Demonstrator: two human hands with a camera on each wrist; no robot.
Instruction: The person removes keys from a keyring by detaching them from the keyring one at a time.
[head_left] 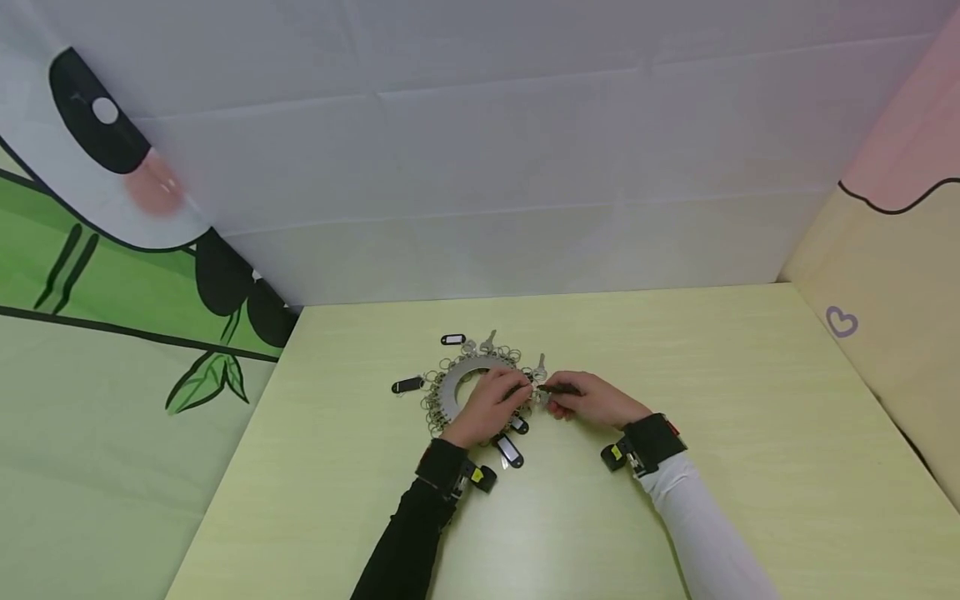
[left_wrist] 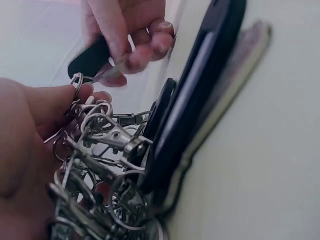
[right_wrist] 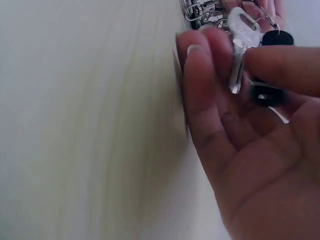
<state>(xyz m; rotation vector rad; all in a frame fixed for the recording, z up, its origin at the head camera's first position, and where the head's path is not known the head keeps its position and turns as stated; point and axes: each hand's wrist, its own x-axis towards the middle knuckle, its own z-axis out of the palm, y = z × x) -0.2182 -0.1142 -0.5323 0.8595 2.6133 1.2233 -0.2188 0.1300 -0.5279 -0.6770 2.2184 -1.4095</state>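
A flat grey ring (head_left: 448, 390), fringed with small metal clips and split rings (left_wrist: 105, 135), lies on the table. My left hand (head_left: 491, 404) reaches over its right side, and thumb and fingers pinch a split ring at the rim. Just right of it, my right hand (head_left: 596, 400) grips a black key tag (left_wrist: 92, 57) between thumb and fingers. A silver key (right_wrist: 239, 60) hangs beside that tag, close to the fingertips. Tag and key join the split ring at the left fingertips. Part of the grey ring is hidden under the left hand.
More black key tags hang outward at the back (head_left: 453, 339), left (head_left: 407, 384) and front (head_left: 508, 451) of the ring. Loose-hanging keys (head_left: 488, 340) point away from the far rim. Behind the pale table (head_left: 750, 417) stands a white cloth wall (head_left: 487, 167).
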